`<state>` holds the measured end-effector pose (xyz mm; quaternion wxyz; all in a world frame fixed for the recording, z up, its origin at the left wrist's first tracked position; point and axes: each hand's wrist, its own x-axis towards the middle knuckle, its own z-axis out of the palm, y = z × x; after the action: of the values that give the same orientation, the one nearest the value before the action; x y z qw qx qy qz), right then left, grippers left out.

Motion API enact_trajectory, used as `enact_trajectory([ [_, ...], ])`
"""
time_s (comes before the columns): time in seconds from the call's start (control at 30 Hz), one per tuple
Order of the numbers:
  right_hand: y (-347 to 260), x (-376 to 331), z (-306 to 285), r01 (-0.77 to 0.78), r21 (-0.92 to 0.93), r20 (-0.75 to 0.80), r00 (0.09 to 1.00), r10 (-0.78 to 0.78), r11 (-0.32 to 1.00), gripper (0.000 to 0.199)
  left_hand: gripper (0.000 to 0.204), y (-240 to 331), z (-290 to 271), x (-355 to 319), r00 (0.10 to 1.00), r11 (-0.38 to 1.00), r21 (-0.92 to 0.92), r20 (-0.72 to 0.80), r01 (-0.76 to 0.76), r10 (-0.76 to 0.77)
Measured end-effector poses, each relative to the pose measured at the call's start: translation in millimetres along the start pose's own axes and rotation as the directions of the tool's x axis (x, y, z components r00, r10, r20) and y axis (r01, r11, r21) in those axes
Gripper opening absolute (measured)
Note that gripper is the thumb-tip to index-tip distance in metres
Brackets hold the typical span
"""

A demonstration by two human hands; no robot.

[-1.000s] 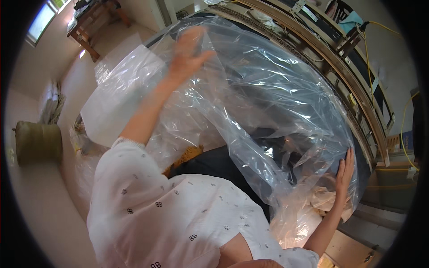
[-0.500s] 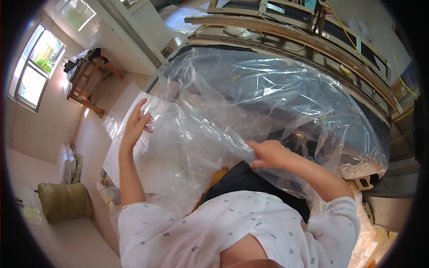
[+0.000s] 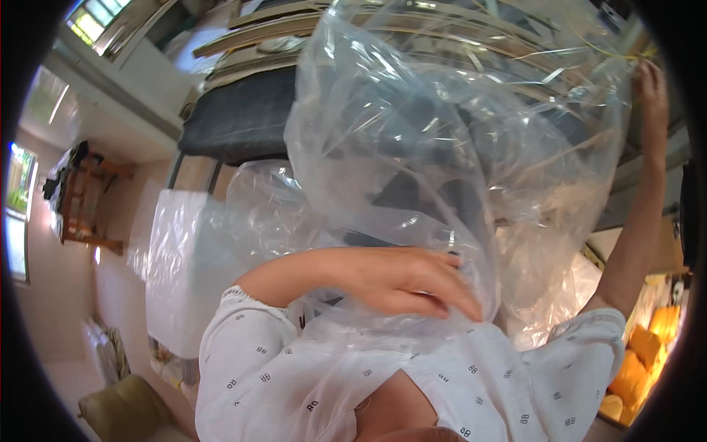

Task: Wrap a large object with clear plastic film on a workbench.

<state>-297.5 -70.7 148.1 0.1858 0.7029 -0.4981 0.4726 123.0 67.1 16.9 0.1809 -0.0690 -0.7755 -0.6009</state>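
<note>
A large sheet of clear plastic film [image 3: 383,147] billows up in front of me, from my chest to the upper right. My right hand [image 3: 649,85] is raised at the far right with the arm stretched out, its fingers closed on the film's edge. My left hand [image 3: 412,283] lies across my front, palm down against the film. Its fingers are stretched out and loosely apart, slightly blurred. Beneath the film is a dark padded surface [image 3: 243,114], its left end uncovered. A white sheet or board [image 3: 177,265] lies at its left, partly under plastic.
Long wooden slats [image 3: 258,37] run along the far side. A wooden bench [image 3: 77,199] stands at the left, and an olive cushion [image 3: 129,409] sits at the lower left. Orange-yellow padded items [image 3: 648,346] are at the lower right.
My right hand has swung up and out to the right, lifting the film. My left hand has come from the left across to my chest. The view has turned toward the right.
</note>
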Motion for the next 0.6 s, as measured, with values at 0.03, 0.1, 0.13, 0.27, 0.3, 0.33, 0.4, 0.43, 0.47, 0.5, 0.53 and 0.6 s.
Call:
enact_trajectory([
  [0.03,-42.1,-18.4,4.8,-0.371,0.304,0.275,0.916,0.292,0.877,0.039,0.030,-15.9,2.4,19.6,0.999,0.999,-0.050,0.042,-0.012,0.014],
  [0.1,-125.7,-54.2,54.3,-0.628,0.545,0.717,0.693,0.080,0.556,0.047,0.030,-45.0,9.7,40.9,0.995,0.993,-0.076,0.039,0.090,-0.087],
  [0.13,-157.1,-68.3,62.4,-0.734,0.439,0.822,0.561,0.098,0.518,0.050,0.031,-57.8,13.2,50.3,0.980,0.976,-0.102,0.077,0.192,-0.185],
  [0.27,-213.1,-98.8,80.7,-0.834,0.463,0.877,0.479,-0.023,0.299,0.033,0.032,-83.3,36.1,76.8,0.962,0.959,-0.099,0.101,0.264,-0.254],
  [0.3,-214.5,-98.7,83.3,-0.827,0.465,0.884,0.453,-0.116,0.316,0.025,0.032,-78.3,37.0,76.9,0.959,0.956,-0.104,0.109,0.273,-0.262],
  [0.33,-212.0,-101.4,84.4,-0.831,0.462,0.886,0.448,-0.120,0.310,0.025,0.030,-66.3,36.7,76.4,0.945,0.942,0.120,0.052,0.314,-0.322],
  [0.4,-206.5,-109.6,86.6,-0.825,0.482,0.875,0.473,-0.106,0.296,0.011,0.024,-37.2,24.2,65.3,0.943,0.854,0.399,-0.146,0.334,-0.300],
  [0.43,-201.1,-114.2,87.8,-0.831,0.471,0.880,0.464,-0.099,0.295,0.011,0.021,-19.4,11.2,51.6,0.938,0.830,0.455,-0.267,0.323,-0.220],
  [0.47,-195.9,-120.0,87.1,-0.766,0.537,0.839,0.530,-0.125,0.354,0.010,0.017,1.0,-8.3,39.7,0.893,0.883,0.415,-0.449,0.220,-0.012],
  [0.5,-193.4,-125.6,84.2,-0.689,0.602,0.789,0.592,-0.165,0.404,0.008,0.020,7.8,-22.9,22.6,0.758,0.924,0.345,-0.643,0.164,0.105],
  [0.53,-195.4,-127.1,80.5,-0.664,0.600,0.786,0.592,-0.177,0.446,0.008,0.006,13.4,-36.7,21.5,0.492,0.837,0.470,-0.819,0.282,0.295],
  [0.6,-206.9,-128.7,78.2,-0.653,0.624,0.765,0.622,-0.166,0.429,0.008,0.013,31.5,-71.4,17.9,0.550,0.560,0.634,-0.763,0.533,0.340],
])
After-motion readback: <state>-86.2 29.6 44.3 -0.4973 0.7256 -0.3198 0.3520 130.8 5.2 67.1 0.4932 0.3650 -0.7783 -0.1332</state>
